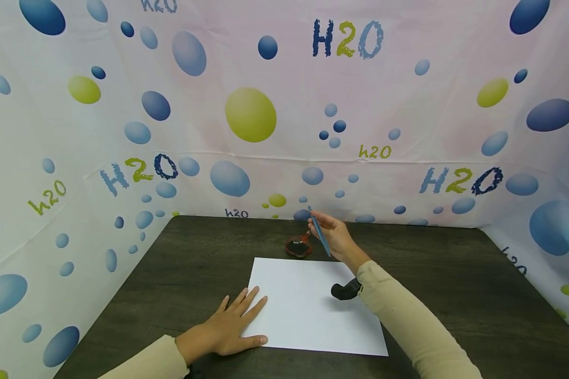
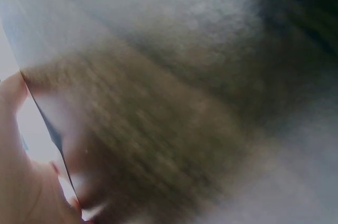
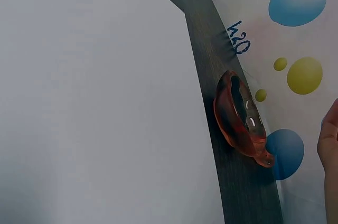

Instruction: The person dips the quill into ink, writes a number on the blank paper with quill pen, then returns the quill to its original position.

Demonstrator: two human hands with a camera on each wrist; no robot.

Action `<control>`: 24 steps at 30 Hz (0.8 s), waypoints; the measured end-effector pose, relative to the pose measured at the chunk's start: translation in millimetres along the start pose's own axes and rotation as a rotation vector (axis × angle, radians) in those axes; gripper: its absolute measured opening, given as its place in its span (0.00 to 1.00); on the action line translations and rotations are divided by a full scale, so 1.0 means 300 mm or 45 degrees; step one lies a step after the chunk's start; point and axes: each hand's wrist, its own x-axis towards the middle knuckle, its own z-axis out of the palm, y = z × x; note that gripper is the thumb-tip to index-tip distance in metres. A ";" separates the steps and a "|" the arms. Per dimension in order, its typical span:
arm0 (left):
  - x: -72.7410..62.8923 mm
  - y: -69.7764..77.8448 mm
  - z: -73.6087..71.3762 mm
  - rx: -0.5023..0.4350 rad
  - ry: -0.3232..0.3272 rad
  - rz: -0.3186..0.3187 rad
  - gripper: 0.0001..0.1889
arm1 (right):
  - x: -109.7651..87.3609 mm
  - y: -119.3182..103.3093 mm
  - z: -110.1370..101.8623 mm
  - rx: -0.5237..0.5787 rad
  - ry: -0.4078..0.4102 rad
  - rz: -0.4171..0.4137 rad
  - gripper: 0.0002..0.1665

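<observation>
A sheet of white paper [image 1: 308,310] lies on the dark wooden table. My left hand [image 1: 234,326] rests with spread fingers over its lower left edge; in the left wrist view part of that hand [image 2: 24,187] shows at the left, mostly blurred. Beyond the sheet's far edge, my right hand [image 1: 335,238] pinches a slim blue pen-like stick [image 1: 319,230] at a slant. Just left of this hand sits a small reddish-brown glazed dish [image 1: 297,247] with a dark inside. In the right wrist view the dish [image 3: 237,118] shows a small knob at one end.
The dark table [image 1: 436,273] extends to both sides of the paper. Behind it hangs a white backdrop [image 1: 294,73] with blue and green dots and H2O lettering. A black wrist camera [image 1: 345,290] sticks out below the right sleeve [image 1: 408,321], above the paper.
</observation>
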 end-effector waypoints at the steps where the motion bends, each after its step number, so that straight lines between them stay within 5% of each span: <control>1: 0.000 0.000 0.001 -0.001 0.003 0.004 0.46 | -0.002 0.000 0.001 0.011 0.003 0.000 0.29; 15: -0.021 0.036 -0.043 -0.050 -0.027 0.016 0.45 | -0.015 0.007 -0.006 -0.065 -0.087 -0.039 0.29; 24: -0.013 0.028 -0.029 -0.028 -0.017 0.003 0.45 | -0.014 0.014 -0.018 -0.022 0.034 -0.017 0.24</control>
